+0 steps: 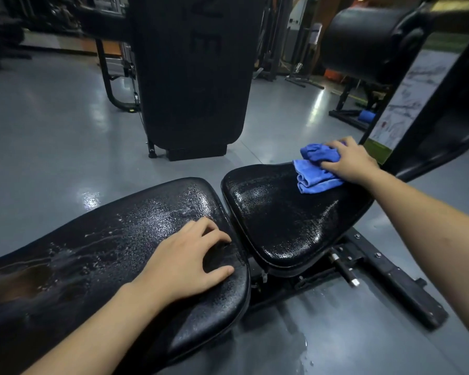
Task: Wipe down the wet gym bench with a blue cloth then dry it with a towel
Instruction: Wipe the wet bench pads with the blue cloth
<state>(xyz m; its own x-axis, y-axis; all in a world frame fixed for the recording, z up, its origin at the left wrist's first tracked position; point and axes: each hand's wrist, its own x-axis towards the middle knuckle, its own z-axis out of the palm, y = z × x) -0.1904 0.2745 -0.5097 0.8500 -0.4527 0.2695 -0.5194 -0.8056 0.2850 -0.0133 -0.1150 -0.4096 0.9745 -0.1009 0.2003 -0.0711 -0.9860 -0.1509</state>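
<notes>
A black gym bench lies across the view in two padded parts, both beaded with water: a long back pad (98,255) at the left and a seat pad (276,212) at the right. A bunched blue cloth (313,171) sits on the far right end of the seat pad. My right hand (348,161) presses down on the cloth, fingers spread over it. My left hand (190,261) rests on the right end of the back pad, fingers loosely bent, holding nothing. No towel is in view.
The bench's metal frame and adjustment pin (347,272) show under the seat, with a puddle on the grey floor (295,345) below. A tall black pad (192,77) stands behind the bench. A roller pad on a black arm (363,41) rises at the right.
</notes>
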